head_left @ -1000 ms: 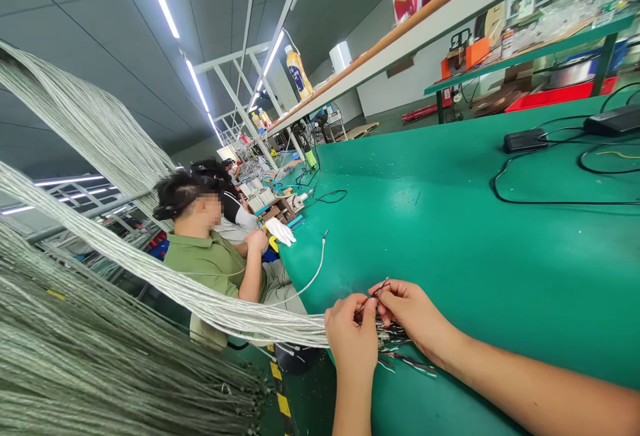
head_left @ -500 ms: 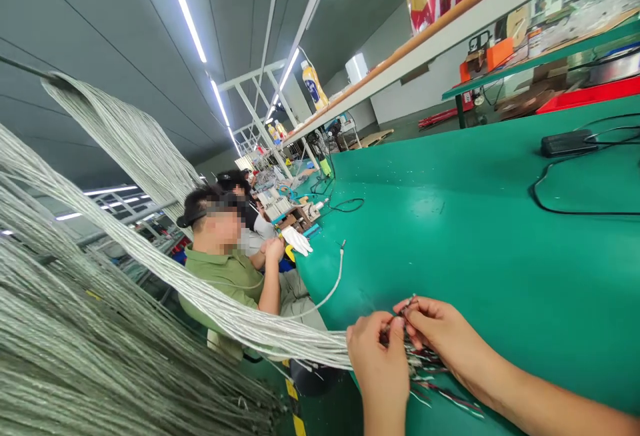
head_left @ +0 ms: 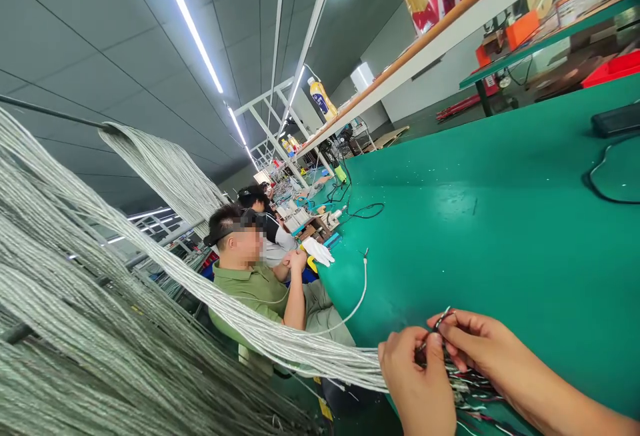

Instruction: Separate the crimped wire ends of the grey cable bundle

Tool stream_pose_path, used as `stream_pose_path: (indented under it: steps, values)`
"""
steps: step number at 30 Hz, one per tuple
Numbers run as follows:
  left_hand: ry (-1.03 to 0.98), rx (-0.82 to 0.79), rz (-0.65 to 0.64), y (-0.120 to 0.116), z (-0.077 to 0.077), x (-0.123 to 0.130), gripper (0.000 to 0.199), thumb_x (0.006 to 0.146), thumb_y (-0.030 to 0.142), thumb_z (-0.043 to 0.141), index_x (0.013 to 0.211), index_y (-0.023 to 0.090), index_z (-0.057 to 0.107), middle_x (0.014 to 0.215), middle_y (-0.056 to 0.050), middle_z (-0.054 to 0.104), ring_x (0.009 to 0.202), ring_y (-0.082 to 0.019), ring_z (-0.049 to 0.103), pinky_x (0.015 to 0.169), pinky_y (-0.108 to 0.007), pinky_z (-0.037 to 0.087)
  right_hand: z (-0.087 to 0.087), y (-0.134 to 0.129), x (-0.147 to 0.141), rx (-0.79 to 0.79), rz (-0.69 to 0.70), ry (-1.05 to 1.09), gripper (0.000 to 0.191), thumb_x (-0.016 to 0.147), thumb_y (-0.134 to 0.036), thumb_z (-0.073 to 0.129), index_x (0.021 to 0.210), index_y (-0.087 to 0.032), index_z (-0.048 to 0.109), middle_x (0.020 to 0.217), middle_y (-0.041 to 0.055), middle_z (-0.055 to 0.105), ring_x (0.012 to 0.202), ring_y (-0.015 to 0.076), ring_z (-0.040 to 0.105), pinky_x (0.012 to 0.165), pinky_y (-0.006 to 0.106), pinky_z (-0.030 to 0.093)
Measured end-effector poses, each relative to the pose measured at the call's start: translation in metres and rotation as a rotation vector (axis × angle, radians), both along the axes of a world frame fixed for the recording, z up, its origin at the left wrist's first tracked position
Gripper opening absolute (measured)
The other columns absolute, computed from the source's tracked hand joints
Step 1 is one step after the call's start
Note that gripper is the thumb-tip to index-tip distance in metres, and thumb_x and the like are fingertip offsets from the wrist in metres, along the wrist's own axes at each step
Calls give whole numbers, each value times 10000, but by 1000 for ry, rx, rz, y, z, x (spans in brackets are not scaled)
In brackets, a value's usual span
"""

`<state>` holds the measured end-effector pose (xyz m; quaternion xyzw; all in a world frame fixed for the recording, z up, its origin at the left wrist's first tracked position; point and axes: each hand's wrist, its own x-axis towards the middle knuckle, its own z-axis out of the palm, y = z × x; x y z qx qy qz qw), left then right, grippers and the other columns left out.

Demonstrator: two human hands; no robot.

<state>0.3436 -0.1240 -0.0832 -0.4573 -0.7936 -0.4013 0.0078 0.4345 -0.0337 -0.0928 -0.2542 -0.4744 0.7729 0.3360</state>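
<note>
A long bundle of grey-white cables (head_left: 240, 296) hangs in heavy strands from the left and runs down to my hands. My left hand (head_left: 419, 379) is closed around the bundle's end. Thin red, black and white wires (head_left: 473, 389) fan out beyond it over the green bench mat (head_left: 500, 243). My right hand (head_left: 480, 346) pinches a thin dark wire tip (head_left: 442, 319) between thumb and fingers. The tip is small, and its exact form cannot be made out.
A seated co-worker in an olive shirt (head_left: 245, 289) works at the left, with another person beyond. A white cable (head_left: 363, 293) and white gloves (head_left: 317, 251) lie on the mat. A black adapter (head_left: 616, 120) and black cords lie at right, below a shelf holding bottles.
The whole view has tilted and shifted, so my hands and the wire ends sit further right and lower in the picture. My hands still hold the wires.
</note>
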Motion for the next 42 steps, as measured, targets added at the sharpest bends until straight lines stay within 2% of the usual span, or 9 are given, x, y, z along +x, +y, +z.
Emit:
stream_pose_path:
  steps: [5,11,21,26,29,35,38,42]
  values:
    - [-12,4,1,0,2,2,228,926,366,546,795,245,687,805,-22,671,802,-219,553,701,-316,353,5,-1,1,-14,2,1,363,647,-497,712,756,-152,689,552,0,534,481,117,432,485,255,359]
    - [-8,0,-2,-1,4,3,182,915,328,564,807,251,689,803,-10,670,802,-211,559,728,-322,350,9,-1,2,7,-22,-48,271,611,-423,664,717,-174,664,509,-11,526,446,121,444,456,255,360]
    - [46,-14,-38,1,1,-1,205,916,351,555,805,244,690,802,-30,668,790,-216,556,716,-333,354,16,-2,-1,-7,-37,-97,225,581,-416,574,687,-217,569,455,-43,454,390,119,404,435,264,321]
    - [63,64,-56,2,-4,-1,216,920,344,547,806,241,699,794,-35,670,767,-213,556,709,-337,371,7,-3,-6,-22,-66,-45,223,589,-420,565,692,-223,542,449,-61,439,372,109,388,432,258,306]
    - [42,62,-52,3,-5,-2,238,931,362,530,809,246,698,796,-29,666,770,-214,552,718,-336,371,4,-3,-5,44,-94,-93,194,622,-403,538,706,-228,547,463,-59,452,366,117,398,426,267,307]
    - [23,4,-67,1,-2,-2,265,943,372,507,793,243,683,788,-22,652,783,-212,553,732,-325,365,21,-3,7,419,-286,-373,83,585,-310,526,589,-230,548,550,12,569,523,166,471,487,283,309]
    - [37,10,-46,1,-2,-1,260,934,359,518,770,240,681,771,-26,646,776,-216,550,729,-328,361,21,0,8,420,-282,-415,64,603,-293,523,586,-233,539,548,18,580,548,181,479,504,286,311]
    - [48,-6,-37,1,-5,-4,237,922,353,529,793,246,696,792,-36,657,789,-229,559,729,-333,370,12,5,5,376,-234,-386,63,603,-279,533,610,-224,562,566,18,593,573,184,493,530,285,328]
